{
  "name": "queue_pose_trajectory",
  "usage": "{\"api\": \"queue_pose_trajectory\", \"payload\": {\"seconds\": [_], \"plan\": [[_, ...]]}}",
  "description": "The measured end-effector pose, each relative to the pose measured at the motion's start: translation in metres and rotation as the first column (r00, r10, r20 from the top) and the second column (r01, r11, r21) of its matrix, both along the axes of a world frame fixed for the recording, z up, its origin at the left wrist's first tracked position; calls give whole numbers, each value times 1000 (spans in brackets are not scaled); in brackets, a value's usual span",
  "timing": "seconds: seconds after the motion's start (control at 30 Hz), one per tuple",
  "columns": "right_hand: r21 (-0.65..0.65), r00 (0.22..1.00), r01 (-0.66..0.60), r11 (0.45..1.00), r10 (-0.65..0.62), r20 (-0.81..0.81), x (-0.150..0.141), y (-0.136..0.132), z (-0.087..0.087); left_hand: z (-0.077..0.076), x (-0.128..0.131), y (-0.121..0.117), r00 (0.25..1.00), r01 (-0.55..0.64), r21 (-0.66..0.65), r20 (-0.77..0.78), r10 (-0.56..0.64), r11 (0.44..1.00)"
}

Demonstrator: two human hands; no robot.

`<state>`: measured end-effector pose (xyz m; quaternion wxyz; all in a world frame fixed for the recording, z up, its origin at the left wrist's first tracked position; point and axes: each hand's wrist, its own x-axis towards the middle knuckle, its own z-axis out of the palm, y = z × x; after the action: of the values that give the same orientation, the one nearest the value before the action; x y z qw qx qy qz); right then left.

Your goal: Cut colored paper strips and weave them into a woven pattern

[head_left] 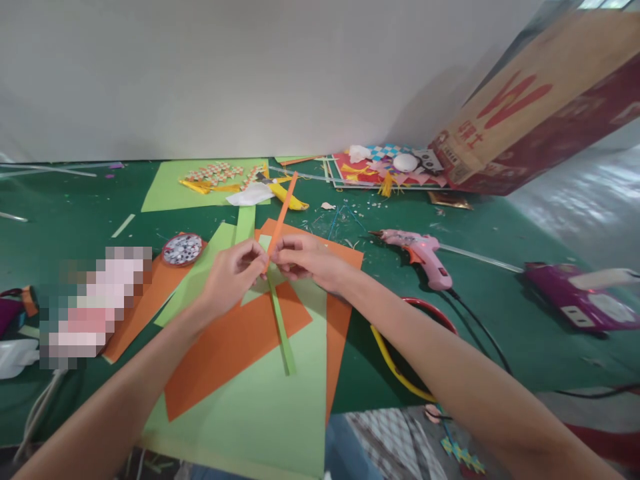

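Note:
In front of me, my left hand (235, 272) and my right hand (313, 260) are closed, their fingertips pinching close together. Between them runs an orange paper strip (284, 212), slanting up and away. A green paper strip (281, 327) hangs down from the same spot toward me. Fingers hide the place where the two strips meet, so I cannot tell if they are joined or folded together. Beneath the hands lie an orange paper sheet (215, 367) and a light green paper sheet (285, 420), overlapping at angles.
A pink glue gun (420, 253) rests at right, its black cord trailing toward me, near a purple power strip (575, 300). A brown paper bag (540, 113) leans at back right. A round tin of googly eyes (183, 249) stands left. Craft pieces (220, 175) lie by the wall.

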<state>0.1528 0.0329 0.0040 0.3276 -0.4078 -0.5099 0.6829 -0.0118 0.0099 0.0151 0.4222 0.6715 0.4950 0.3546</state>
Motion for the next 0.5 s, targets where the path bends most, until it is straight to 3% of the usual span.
{"api": "queue_pose_trajectory", "payload": {"seconds": [0.33, 0.5], "plan": [[61, 999, -41, 997, 40, 16, -1, -1, -1, 3, 1, 1, 998, 65, -17, -27, -65, 998], [41, 998, -61, 997, 62, -23, -1, -1, -1, 8, 0, -3, 993, 114, -108, 8, -114, 988]]}}
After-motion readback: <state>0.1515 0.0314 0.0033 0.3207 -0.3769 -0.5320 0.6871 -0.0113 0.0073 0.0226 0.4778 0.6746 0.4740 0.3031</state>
